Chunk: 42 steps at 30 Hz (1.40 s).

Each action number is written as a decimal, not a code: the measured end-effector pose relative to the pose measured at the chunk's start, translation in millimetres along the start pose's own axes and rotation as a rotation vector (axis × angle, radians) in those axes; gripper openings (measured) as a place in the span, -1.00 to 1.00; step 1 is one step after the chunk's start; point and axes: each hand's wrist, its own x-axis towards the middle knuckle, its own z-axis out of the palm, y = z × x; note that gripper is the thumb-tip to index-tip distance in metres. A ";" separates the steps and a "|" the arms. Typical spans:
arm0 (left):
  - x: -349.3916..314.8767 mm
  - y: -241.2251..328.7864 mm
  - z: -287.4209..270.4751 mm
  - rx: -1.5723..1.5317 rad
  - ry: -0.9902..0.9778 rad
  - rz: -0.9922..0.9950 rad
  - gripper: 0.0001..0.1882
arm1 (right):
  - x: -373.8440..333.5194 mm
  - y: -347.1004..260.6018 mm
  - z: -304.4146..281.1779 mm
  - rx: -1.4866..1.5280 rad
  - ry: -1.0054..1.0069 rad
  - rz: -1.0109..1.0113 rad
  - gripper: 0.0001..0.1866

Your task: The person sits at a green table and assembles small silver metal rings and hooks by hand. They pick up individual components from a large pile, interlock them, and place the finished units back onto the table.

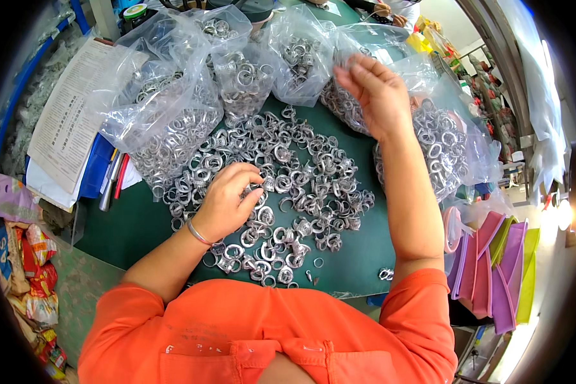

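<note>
A broad heap of silver metal rings [288, 147] covers the middle of the green table. My left hand [227, 201], with a bangle at its wrist, rests on the heap's near left side. Its fingers curl down among the rings with the thumb close to the forefinger; what they grip, if anything, is hidden. My right hand [381, 93] is raised over a clear plastic bag [344, 105] at the back right. Its fingers are loosely apart, the tips a little blurred, and no ring shows in them. One loose ring [318, 262] lies near the front edge.
More clear bags of rings stand behind the heap, a large one [173, 137] at left and another [435, 150] at right. Printed sheets [67, 115] and pens [116, 179] lie at left. Coloured strips [493, 269] hang at right. Another person's hands [390, 14] are at the far edge.
</note>
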 end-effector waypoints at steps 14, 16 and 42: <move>-3.7 -3.1 -1.6 0.052 -0.052 0.032 -0.86 | -46.5 121.3 -49.9 -1.297 -0.122 -0.027 -0.83; -3.3 -4.2 -1.8 0.054 -0.058 0.029 -0.86 | -50.4 109.1 -48.3 -1.128 -0.131 0.098 -0.85; -2.5 -6.7 0.8 0.059 -0.051 0.064 -0.89 | -77.6 91.8 -39.3 -0.762 -0.264 0.271 -0.88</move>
